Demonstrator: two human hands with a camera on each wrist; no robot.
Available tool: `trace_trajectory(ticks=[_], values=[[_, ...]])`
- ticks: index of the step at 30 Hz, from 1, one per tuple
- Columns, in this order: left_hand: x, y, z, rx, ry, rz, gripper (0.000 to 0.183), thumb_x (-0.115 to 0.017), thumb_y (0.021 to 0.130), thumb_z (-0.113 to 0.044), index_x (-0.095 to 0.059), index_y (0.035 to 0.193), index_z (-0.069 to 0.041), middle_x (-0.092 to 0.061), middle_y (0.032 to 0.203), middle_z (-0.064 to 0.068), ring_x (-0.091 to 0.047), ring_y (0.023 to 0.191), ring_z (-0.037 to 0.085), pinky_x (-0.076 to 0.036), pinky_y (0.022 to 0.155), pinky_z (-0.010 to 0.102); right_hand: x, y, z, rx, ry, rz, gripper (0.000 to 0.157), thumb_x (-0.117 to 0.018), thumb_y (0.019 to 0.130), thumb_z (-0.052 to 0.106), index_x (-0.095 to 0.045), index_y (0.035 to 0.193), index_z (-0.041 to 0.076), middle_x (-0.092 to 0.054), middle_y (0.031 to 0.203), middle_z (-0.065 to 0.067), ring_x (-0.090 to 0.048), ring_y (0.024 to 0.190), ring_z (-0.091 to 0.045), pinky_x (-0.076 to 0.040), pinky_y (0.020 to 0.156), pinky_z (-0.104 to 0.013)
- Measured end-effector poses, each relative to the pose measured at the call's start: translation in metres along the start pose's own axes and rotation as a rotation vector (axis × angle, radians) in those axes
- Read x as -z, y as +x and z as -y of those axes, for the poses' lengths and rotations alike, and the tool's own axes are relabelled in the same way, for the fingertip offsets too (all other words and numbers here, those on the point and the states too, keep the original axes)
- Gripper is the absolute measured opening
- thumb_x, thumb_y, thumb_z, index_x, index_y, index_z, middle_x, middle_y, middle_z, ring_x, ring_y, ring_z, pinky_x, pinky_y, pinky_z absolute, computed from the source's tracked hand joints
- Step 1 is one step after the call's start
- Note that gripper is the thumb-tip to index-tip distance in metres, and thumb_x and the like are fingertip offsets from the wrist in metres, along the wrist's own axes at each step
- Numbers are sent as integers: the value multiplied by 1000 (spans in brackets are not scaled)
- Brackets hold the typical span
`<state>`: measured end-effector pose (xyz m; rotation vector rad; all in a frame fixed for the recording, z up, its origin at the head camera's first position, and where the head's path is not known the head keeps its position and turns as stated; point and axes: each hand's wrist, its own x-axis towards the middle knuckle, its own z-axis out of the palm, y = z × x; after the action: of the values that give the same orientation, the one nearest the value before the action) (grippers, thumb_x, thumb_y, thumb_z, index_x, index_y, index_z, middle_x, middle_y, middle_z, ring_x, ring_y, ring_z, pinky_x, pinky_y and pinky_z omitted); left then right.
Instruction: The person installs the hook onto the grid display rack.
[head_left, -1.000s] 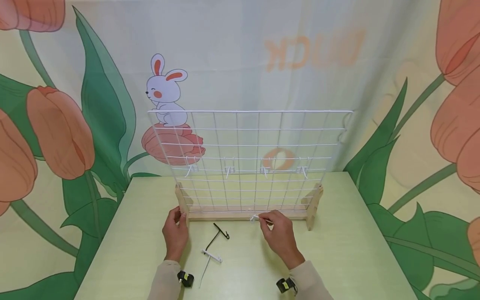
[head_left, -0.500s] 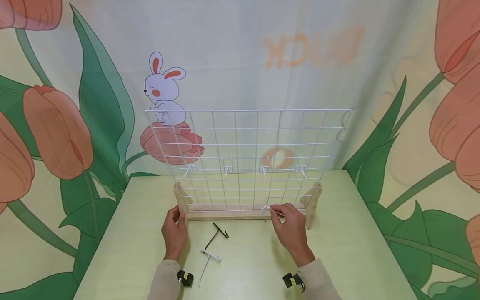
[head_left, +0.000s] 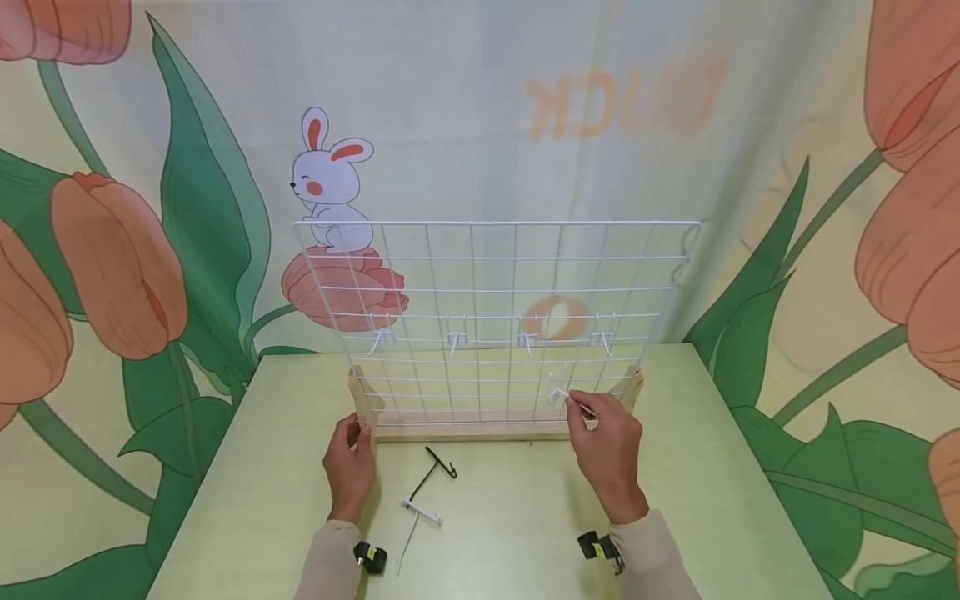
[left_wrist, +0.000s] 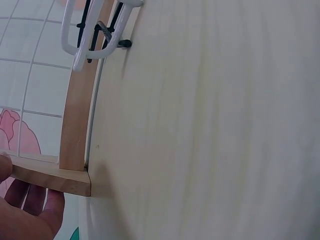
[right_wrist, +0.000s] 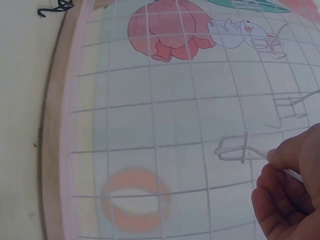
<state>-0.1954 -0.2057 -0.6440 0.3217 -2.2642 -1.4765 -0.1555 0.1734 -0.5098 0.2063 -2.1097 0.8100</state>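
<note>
A white wire grid panel (head_left: 495, 222) stands upright in a wooden base (head_left: 465, 432). My left hand (head_left: 351, 467) grips the base's left side piece (left_wrist: 55, 178), thumb on one side and fingers on the other. My right hand (head_left: 609, 446) pinches a white display hook (head_left: 557, 395) by its straight prong. The hook's bracket end (right_wrist: 244, 149) points at the grid and overlaps its lower right part in the head view. Several white hooks (head_left: 457, 339) hang in a row on the grid above that.
On the table (head_left: 495, 533), between the hands, lie a black hook (head_left: 423, 482) and another white hook (head_left: 422, 511), one just in front of the other. A printed cloth (head_left: 480, 150) with tulips and a rabbit hangs behind the table.
My right hand has moved right and up with the pinched hook, from the front of the base to the lower right of the grid. My left hand has stayed on the side piece.
</note>
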Motion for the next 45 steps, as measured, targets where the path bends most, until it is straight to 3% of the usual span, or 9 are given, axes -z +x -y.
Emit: trace_trajectory(ticks=[15,25,38,45], values=[[-1,0,-1,-14,28,-14,31,-60,108,-9,-61,139,-5,-71,130,21,-70,120,36,-58,97,56,3,21,7,-9,-33,-35,11,-84,88,4,-83,98,-1,-80,89,-15,-77,72,-27,-63,65,-45],[0,1,2,-17,24,-8,31,-61,108,-10,-62,138,-6,-72,128,20,-70,120,36,-57,97,56,-6,19,2,5,-35,-88,7,-85,85,3,-83,92,2,-80,84,-12,-76,68,-26,-61,62,-45],[2,3,6,-2,3,21,31,-61,108,-13,-61,138,-7,-71,129,20,-69,121,36,-57,99,55,-15,7,-4,16,-59,-51,9,-88,84,9,-82,87,3,-78,82,-11,-72,70,-25,-60,64,-42],[3,2,4,6,-6,28,31,-61,108,-13,-61,139,-7,-70,130,20,-69,122,36,-57,100,55,-21,0,-3,47,-49,-73,12,-92,79,8,-82,84,5,-78,78,-8,-73,67,-23,-57,60,-42]])
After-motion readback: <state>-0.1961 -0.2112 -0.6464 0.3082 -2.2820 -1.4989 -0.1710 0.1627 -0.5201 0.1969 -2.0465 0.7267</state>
